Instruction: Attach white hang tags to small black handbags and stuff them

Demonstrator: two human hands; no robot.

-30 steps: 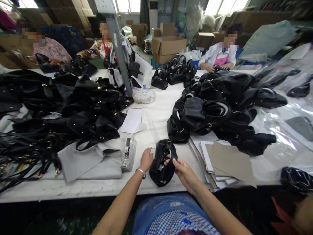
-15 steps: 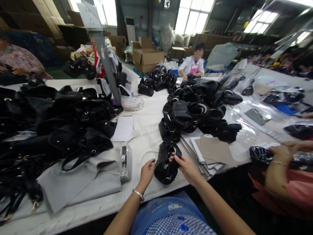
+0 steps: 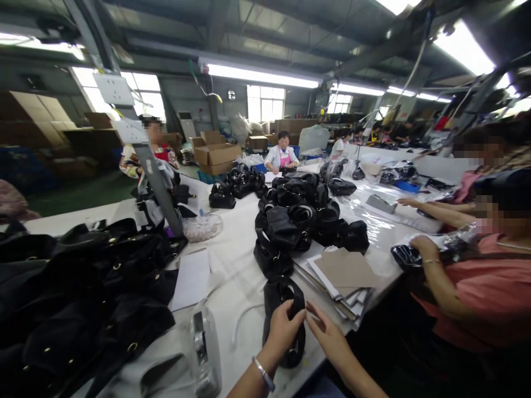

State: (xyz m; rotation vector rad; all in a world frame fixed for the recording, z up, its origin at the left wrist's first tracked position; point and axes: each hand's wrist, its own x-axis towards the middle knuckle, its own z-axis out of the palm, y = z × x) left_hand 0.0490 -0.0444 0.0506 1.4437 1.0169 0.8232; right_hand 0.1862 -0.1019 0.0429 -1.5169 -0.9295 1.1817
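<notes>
A small black handbag (image 3: 272, 296) stands at the table's near edge, its looped handle upright. My left hand (image 3: 285, 327) reaches over the bag, thumb and fingers closed around part of the handle. Just right of the bag is my right hand (image 3: 329, 337), fingers stretched out and close to the left fingertips, with nothing visible in it. The lower part of the bag is partly hidden behind my left hand.
Black bags pile up beyond (image 3: 286, 224) and at left (image 3: 83, 298). Cardboard sheets (image 3: 344, 269) lie to the right, a clear tape dispenser (image 3: 206, 354) and white paper (image 3: 191, 279) to the left. A co-worker in a salmon top (image 3: 489, 287) handles a plastic-wrapped bag.
My left hand has moved from beside the bag onto its handle. My right hand has let go of the handle and shifted to the right. The view has tilted upward.
</notes>
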